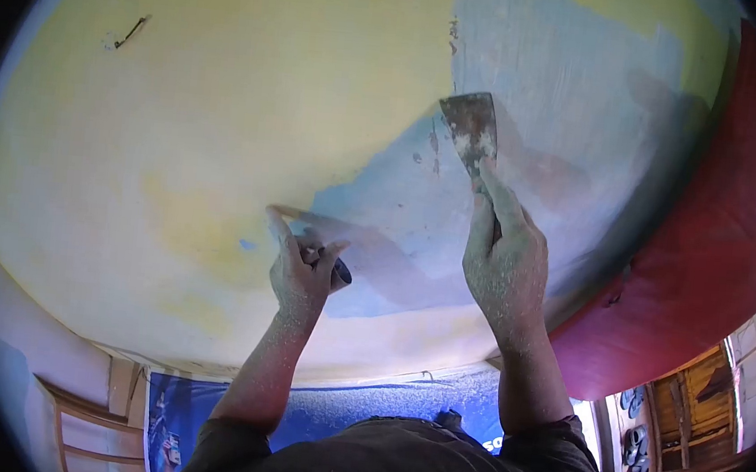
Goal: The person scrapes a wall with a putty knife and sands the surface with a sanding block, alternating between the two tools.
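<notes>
My right hand [507,256] is wrapped round the handle of a paint scraper [471,125], index finger stretched along its worn, paint-flecked blade. The blade's wide edge lies at the wall [253,117], where yellow paint borders a bare pale-blue patch [564,63]. Lower and to the left, my left hand [303,270] is closed round a dark cylinder with a round end [341,274]; its exact kind I cannot tell. The left index finger points up towards the wall. Pale dust coats both hands and forearms.
A red curtain-like sheet [691,254] hangs along the right side. Below, a blue printed sheet [318,411] lies sprinkled with pale flakes. A wooden frame [100,436] stands at lower left. Footwear [636,438] lies by a wooden door [696,408] at lower right.
</notes>
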Action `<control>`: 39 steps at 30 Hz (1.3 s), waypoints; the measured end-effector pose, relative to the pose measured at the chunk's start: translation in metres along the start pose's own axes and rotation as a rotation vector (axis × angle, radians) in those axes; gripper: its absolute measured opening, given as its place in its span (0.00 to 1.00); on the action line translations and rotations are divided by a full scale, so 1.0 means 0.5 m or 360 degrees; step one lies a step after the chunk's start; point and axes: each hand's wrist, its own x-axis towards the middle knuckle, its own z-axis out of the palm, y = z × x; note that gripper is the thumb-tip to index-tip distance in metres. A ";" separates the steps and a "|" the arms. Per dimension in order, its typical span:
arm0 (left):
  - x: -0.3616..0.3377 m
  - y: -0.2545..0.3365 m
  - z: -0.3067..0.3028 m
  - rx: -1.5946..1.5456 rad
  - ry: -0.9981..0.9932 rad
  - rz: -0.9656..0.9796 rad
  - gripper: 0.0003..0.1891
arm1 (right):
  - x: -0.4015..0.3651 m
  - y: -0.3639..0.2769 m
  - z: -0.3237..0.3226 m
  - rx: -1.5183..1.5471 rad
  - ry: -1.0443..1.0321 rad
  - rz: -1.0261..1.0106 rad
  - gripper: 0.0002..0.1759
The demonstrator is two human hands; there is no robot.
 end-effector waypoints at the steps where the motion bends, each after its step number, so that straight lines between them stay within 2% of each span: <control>1: 0.007 0.012 -0.002 -0.0054 0.0008 0.0094 0.56 | 0.005 -0.001 -0.002 0.0022 0.0018 -0.0036 0.26; 3: 0.030 0.052 -0.010 -0.0162 0.0033 0.0285 0.46 | 0.009 0.003 -0.003 0.0059 0.0053 -0.0094 0.26; 4: 0.038 0.070 -0.011 -0.0141 0.0077 0.0413 0.33 | 0.004 0.006 0.001 0.0080 0.0066 -0.0109 0.26; 7: 0.081 0.123 -0.031 -0.0058 0.0000 0.0797 0.24 | -0.007 0.026 -0.013 0.0089 -0.0048 -0.0095 0.28; 8: 0.089 0.139 -0.039 -0.0083 -0.0074 0.0732 0.15 | -0.005 0.031 -0.022 0.0079 -0.0110 -0.0094 0.29; 11: 0.144 0.188 -0.067 -0.0114 -0.0297 0.1005 0.14 | -0.005 0.037 -0.042 0.0444 -0.0131 0.0110 0.32; 14: 0.199 0.210 -0.073 0.0142 -0.0465 0.1340 0.12 | -0.017 0.073 -0.063 0.0365 -0.0047 -0.0288 0.34; 18: 0.277 0.232 -0.088 0.0572 -0.0537 0.1829 0.17 | -0.009 0.089 -0.077 0.0418 0.0100 -0.0488 0.32; 19: 0.295 0.238 -0.092 0.0659 -0.0551 0.1929 0.19 | -0.004 0.090 -0.077 0.0292 0.0090 -0.0485 0.31; 20: 0.313 0.241 -0.091 0.0656 -0.0526 0.1955 0.23 | 0.006 0.086 -0.075 0.0161 0.0080 -0.0475 0.30; 23: 0.360 0.256 -0.084 0.0764 -0.0415 0.2086 0.26 | 0.022 0.076 -0.058 -0.0046 0.0004 -0.0370 0.31; 26: 0.399 0.248 -0.070 0.0752 -0.0326 0.2142 0.26 | 0.024 0.061 -0.051 -0.0201 -0.0187 -0.0272 0.36; 29: 0.420 0.231 -0.069 0.0760 -0.0222 0.2234 0.25 | 0.014 0.020 -0.048 -0.0292 -0.0384 -0.0058 0.35; 32: 0.411 0.222 -0.066 0.0740 -0.0143 0.2247 0.24 | -0.002 0.013 -0.012 -0.0135 -0.0260 -0.0053 0.32; 36: 0.414 0.218 -0.067 0.0661 -0.0100 0.2247 0.23 | 0.045 -0.036 0.024 -0.0028 0.0116 -0.0133 0.26; 39: 0.418 0.210 -0.064 0.0702 -0.0042 0.2271 0.22 | 0.035 -0.054 0.031 0.0006 0.0120 -0.0084 0.26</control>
